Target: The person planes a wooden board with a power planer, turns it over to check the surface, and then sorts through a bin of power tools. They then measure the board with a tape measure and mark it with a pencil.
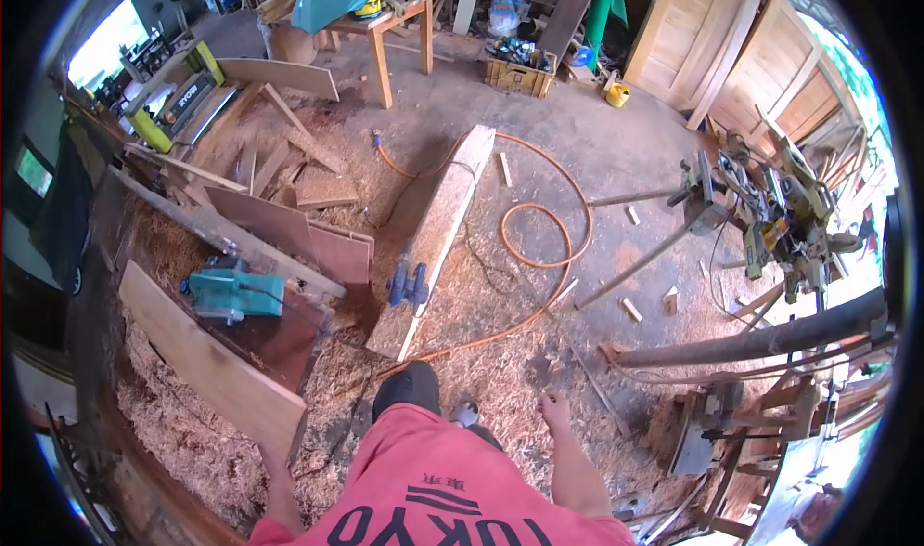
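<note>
My left hand [273, 456] is at the near end of a wide, pale wooden board [207, 358], gripping its lower edge, with the fingers mostly hidden. The board slants across the left side over heaps of shavings. Just beyond it a teal electric planer [234, 294] rests on a reddish-brown panel. My right hand [552, 409] hangs low at my right, its fingers curled in with nothing visible in them. Ahead of my legs lies a long, thick timber [445, 214], and a dark blue power tool [409, 284] sits on its near part.
An orange hose [508, 247] loops across the floor right of the timber. Shavings [491, 373] and offcuts are scattered about. A metal stand with tools [770, 209] is at right, a planer machine [188, 103] at far left. A wooden table [385, 26] and yellow crate [520, 76] stand behind.
</note>
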The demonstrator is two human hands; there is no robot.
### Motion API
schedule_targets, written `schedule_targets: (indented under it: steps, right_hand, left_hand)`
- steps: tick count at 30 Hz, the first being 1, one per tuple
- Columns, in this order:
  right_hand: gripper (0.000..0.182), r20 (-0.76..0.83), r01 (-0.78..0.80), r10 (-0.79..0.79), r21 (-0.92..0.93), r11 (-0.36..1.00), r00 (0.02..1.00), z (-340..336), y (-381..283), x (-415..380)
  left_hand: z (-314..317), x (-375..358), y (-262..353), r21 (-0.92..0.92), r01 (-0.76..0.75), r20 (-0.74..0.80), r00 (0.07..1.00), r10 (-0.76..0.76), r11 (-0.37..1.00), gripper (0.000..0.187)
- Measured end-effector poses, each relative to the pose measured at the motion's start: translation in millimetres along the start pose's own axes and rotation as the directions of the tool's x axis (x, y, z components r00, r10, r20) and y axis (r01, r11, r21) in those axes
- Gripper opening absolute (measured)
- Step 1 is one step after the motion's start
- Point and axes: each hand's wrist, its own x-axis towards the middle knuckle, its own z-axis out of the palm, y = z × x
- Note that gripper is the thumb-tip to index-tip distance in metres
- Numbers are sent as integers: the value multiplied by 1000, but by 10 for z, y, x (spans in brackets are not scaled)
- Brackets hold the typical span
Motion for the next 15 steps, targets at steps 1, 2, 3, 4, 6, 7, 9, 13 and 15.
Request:
schedule_targets:
  steps: [1,2,3,4,6,7,9,13,15]
  right_hand:
    - [30,21,38,-36,-91,995,999,-17,-57,152]
    - [29,42,77,-70,-181,981,997,-10,-91,268]
    - [29,64,112,-99,-266,957,993,21,-81,384]
    - [30,83,129,-112,-249,960,990,116,106,555]
    - [34,169,40,-13,-156,987,986,265,1,756]
    - [36,244,-74,93,-88,993,965,271,-311,655]
    - [38,303,-151,163,-64,986,939,123,-782,621]
    - [36,193,78,-31,-241,967,981,28,-1024,1784]
    - [31,143,-146,152,-50,988,978,-220,-1539,2144]
  left_hand:
    - [113,-80,-50,10,26,-4,1000,-26,1000,67]
    - [237,-166,-160,30,65,-7,998,-64,997,63]
    - [400,-204,-241,72,100,8,995,-101,992,59]
    - [590,-226,-326,126,136,31,990,-141,983,55]
    - [1059,-215,-486,272,191,97,970,-225,943,47]
    - [1324,-193,-549,360,202,138,954,-266,911,43]
    - [1904,-130,-618,544,171,232,910,-343,821,35]
    - [3276,147,-456,773,-83,428,801,-420,630,22]
    - [4180,388,-75,772,-357,582,730,-358,526,18]
